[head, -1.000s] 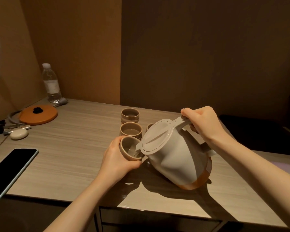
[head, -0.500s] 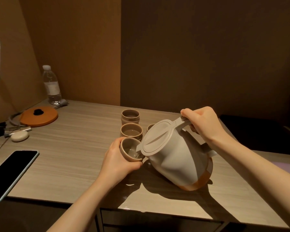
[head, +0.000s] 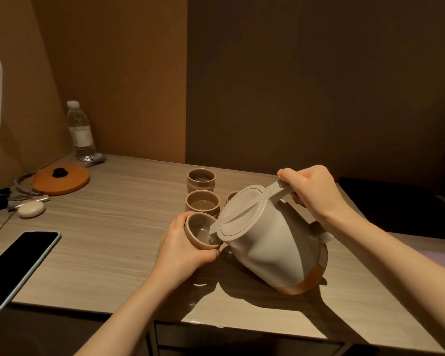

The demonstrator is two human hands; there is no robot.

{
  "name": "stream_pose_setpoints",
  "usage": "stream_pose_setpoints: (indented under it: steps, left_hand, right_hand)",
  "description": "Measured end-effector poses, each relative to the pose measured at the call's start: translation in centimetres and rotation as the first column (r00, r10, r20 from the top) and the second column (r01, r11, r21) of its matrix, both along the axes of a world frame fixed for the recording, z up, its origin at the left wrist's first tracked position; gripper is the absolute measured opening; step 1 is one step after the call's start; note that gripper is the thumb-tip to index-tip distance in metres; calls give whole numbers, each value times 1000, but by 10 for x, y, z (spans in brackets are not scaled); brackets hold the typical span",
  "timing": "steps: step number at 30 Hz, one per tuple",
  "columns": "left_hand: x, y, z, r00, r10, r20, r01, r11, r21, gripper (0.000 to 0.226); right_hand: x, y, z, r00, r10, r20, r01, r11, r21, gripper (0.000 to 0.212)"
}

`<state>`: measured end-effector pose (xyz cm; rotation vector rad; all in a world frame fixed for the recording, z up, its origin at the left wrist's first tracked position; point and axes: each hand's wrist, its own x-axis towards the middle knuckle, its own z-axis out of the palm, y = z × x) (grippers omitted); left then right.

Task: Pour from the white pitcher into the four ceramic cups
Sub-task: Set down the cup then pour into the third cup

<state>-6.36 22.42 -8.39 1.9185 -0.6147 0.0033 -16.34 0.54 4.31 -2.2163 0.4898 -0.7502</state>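
The white pitcher, with an orange base band, is tilted left, its spout over the rim of a tan ceramic cup. My right hand grips the pitcher's handle at the top. My left hand wraps around that cup, tipping it toward the spout; a little liquid shows inside. Behind it stand a second cup holding liquid and a third cup. The rim of a fourth cup peeks out behind the pitcher lid, mostly hidden.
A black phone lies at the wooden table's left front edge. Further back left are an orange lid, a white oval case, keys and cables, and a clear water bottle. Walls close the back.
Almost nothing differs: the pitcher and the held cup stay in the same tilted pose, and the view has shifted very slightly.
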Motion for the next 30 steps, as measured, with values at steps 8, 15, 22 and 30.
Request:
stream_pose_setpoints:
  steps: [8, 15, 22, 30]
  left_hand:
    - [0, 0, -1, 1000, -1, -21, 0, 1000, -17, 81]
    - [1, 1, -2, 999, 3, -33, -3, 1000, -15, 82]
    - [0, 0, -2, 998, 1, -55, -2, 1000, -22, 83]
    - [-7, -1, 1, 996, -7, -86, 3, 999, -52, 78]
  right_hand:
    - [-1, 2, 1, 1000, 1, -6, -1, 1000, 4, 62]
    - [-2, 4, 2, 1000, 12, -7, -12, 1000, 2, 61]
    - [-2, 4, 2, 1000, 3, -11, -4, 1000, -7, 63]
    - [-7, 3, 3, 1000, 21, 16, -22, 999, 43, 60]
